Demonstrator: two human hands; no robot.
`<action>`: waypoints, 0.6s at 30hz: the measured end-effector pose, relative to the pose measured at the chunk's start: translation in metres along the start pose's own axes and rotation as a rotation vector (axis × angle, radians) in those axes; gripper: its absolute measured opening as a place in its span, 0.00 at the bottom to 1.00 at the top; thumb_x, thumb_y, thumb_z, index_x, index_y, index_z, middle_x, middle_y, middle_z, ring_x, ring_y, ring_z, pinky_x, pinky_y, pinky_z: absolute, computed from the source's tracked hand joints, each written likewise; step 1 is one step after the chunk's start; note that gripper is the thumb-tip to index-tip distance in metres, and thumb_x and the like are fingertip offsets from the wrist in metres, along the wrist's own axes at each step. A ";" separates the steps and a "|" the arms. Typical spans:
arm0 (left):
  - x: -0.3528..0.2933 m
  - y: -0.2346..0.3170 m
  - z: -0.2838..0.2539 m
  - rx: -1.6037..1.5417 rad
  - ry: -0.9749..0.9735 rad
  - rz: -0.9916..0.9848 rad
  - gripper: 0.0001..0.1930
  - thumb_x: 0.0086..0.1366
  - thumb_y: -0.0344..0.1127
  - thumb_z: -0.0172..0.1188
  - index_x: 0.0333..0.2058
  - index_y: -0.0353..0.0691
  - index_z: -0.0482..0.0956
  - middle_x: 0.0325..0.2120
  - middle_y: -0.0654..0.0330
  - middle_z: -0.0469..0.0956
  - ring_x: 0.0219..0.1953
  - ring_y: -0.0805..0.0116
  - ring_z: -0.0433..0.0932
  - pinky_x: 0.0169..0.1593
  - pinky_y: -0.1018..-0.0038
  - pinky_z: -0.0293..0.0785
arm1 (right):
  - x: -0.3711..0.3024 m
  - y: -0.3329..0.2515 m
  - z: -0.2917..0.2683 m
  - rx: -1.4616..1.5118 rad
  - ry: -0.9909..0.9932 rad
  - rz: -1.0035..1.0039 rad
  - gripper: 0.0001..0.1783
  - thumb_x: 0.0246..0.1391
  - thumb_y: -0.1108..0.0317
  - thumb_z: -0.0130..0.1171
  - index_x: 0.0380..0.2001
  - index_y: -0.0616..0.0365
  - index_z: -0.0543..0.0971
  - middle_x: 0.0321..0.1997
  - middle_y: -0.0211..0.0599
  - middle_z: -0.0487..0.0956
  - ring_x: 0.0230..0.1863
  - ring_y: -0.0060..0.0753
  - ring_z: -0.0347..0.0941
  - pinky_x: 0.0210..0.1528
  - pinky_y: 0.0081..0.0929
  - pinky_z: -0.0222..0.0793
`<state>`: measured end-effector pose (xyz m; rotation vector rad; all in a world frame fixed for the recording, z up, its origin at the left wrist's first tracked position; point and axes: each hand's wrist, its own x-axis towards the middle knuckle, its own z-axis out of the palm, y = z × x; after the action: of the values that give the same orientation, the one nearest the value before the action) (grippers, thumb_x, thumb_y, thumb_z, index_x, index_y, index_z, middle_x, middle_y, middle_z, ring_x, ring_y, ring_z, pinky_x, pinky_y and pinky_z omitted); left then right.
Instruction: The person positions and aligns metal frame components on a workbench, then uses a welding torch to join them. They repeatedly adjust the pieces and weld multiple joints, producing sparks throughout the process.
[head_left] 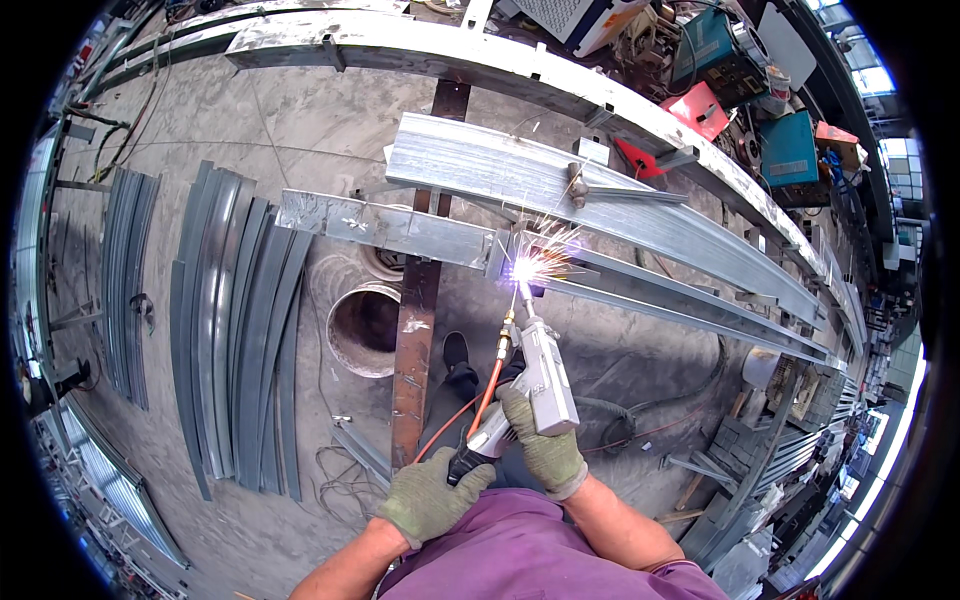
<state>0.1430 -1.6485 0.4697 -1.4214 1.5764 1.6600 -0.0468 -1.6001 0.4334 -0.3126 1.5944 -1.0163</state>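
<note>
Both my hands wear greenish work gloves and hold one silvery welding gun. My left hand is closed round its rear grip, which has a black part. Farther forward, my right hand wraps the body from the side. An orange hose runs along the gun to a brass fitting. Bright sparks spray from the nozzle tip, where a short metal bar meets a long steel channel. Glare hides the joint itself.
A hammer lies on a wide galvanized beam beyond the sparks. A rusty support beam crosses underneath, beside a round metal drum. Stacked steel profiles lie on the left floor. Teal machines stand far right; cables trail across the floor.
</note>
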 end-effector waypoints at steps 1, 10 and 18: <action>-0.001 0.000 0.000 0.002 0.003 -0.001 0.37 0.71 0.71 0.56 0.50 0.37 0.80 0.35 0.39 0.86 0.43 0.35 0.86 0.47 0.47 0.79 | 0.000 0.000 -0.001 0.003 -0.013 0.002 0.14 0.71 0.61 0.67 0.49 0.60 0.81 0.37 0.30 0.85 0.37 0.20 0.80 0.38 0.24 0.76; -0.002 -0.005 0.005 0.016 0.015 0.004 0.39 0.70 0.73 0.55 0.50 0.35 0.80 0.35 0.37 0.86 0.43 0.34 0.86 0.48 0.47 0.80 | 0.001 0.018 -0.004 -0.074 0.028 -0.012 0.13 0.71 0.62 0.66 0.50 0.60 0.82 0.37 0.30 0.85 0.36 0.21 0.81 0.38 0.25 0.76; -0.002 -0.009 0.007 0.013 0.019 0.009 0.39 0.71 0.73 0.55 0.49 0.34 0.80 0.34 0.38 0.86 0.41 0.34 0.86 0.47 0.47 0.80 | 0.001 0.021 -0.004 -0.078 0.022 -0.021 0.14 0.71 0.61 0.67 0.49 0.60 0.81 0.37 0.29 0.85 0.37 0.20 0.81 0.38 0.24 0.76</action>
<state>0.1489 -1.6391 0.4664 -1.4295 1.6032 1.6433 -0.0439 -1.5863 0.4168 -0.3729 1.6568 -0.9776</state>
